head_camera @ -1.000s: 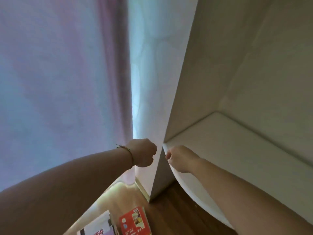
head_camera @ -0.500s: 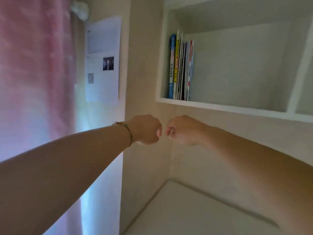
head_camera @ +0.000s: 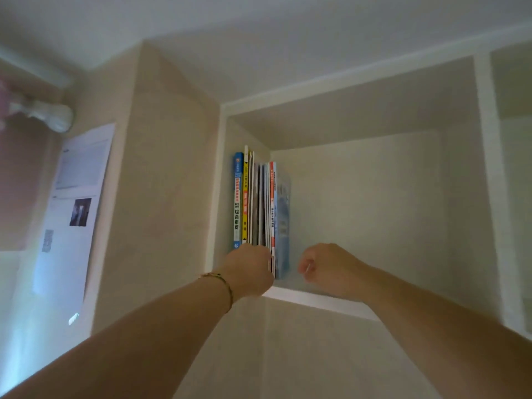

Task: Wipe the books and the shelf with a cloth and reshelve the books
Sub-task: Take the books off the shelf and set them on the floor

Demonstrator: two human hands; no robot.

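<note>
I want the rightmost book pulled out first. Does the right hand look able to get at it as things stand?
Probably yes. The right hand is raised inside the shelf compartment just right of the rightmost book, with only bare shelf between them. The left hand sits in front of the row's lower left, not in that path.

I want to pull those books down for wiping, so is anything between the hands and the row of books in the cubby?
Nothing visible. The left hand is already at the bottom of the books, and the right hand hovers just right of them in the open shelf cubby.
</note>
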